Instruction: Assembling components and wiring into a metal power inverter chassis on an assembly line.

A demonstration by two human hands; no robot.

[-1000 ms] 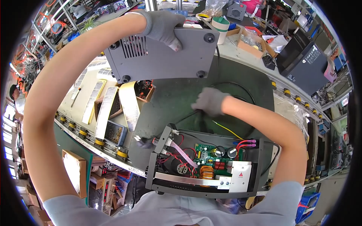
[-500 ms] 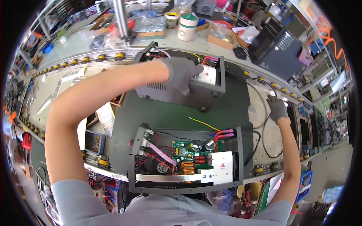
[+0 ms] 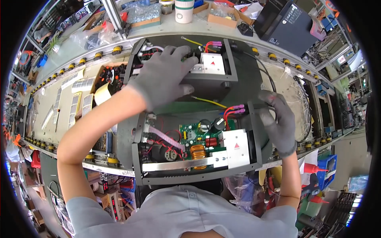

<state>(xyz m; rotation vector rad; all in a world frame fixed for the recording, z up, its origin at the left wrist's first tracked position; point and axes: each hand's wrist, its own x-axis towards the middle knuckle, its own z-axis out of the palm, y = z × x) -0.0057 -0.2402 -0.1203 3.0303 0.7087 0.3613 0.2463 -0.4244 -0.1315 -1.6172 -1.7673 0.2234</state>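
Head view: left hand (image 3: pixel 164 75) lies flat, fingers spread, on the far open chassis (image 3: pixel 222 81), up-table; right hand (image 3: pixel 279 123) curls over the right wall of the near open chassis (image 3: pixel 198 150), long axis left-right, closest to the body.

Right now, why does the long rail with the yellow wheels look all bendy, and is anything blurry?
In the head view, the fisheye lens bends straight edges near the rim, so the rail curves; black corners ring the picture. The middle is sharp: the green board and left hand are crisp. The right hand looks slightly soft. Light is even, without strong glare.
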